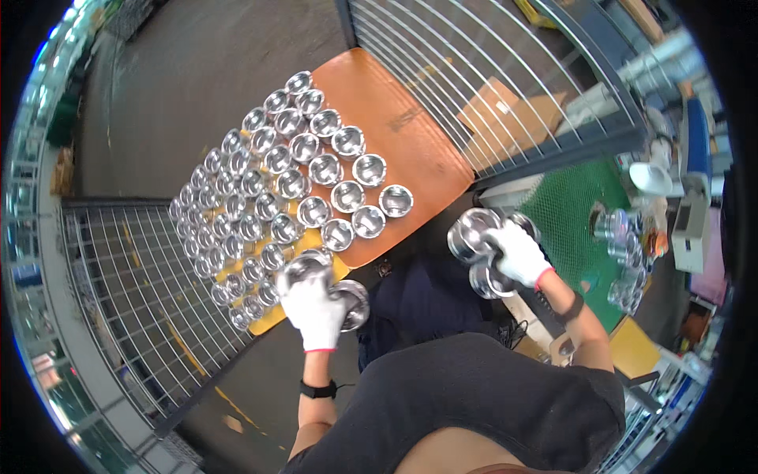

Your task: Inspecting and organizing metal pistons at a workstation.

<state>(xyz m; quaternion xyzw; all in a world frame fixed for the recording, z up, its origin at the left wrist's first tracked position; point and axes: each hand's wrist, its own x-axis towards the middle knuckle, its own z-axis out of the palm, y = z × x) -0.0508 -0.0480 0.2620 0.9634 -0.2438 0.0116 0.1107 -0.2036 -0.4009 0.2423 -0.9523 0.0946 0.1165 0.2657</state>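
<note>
Rows of shiny round metal cups (pixel 324 169) stand open side up on an orange-brown board (pixel 395 118), with a yellow sheet (pixel 341 267) showing under part of them. My left hand (pixel 313 310), in a white glove, is closed on metal cups (pixel 354 305) at the near edge of the rows; one sticks out beside the palm and another lies at the fingertips. Off the board to the right, my gloved right hand (pixel 515 251) grips several similar cups (pixel 474 235) bunched together. Its fingers partly hide them.
Wire mesh panels (pixel 505 71) (pixel 150 300) flank the board at right and left. Cardboard (pixel 513 118) lies behind the right panel. A green mesh-covered surface (pixel 572 213) at the right carries more shiny pieces (pixel 625 249) and a white bowl-like object (pixel 651 178).
</note>
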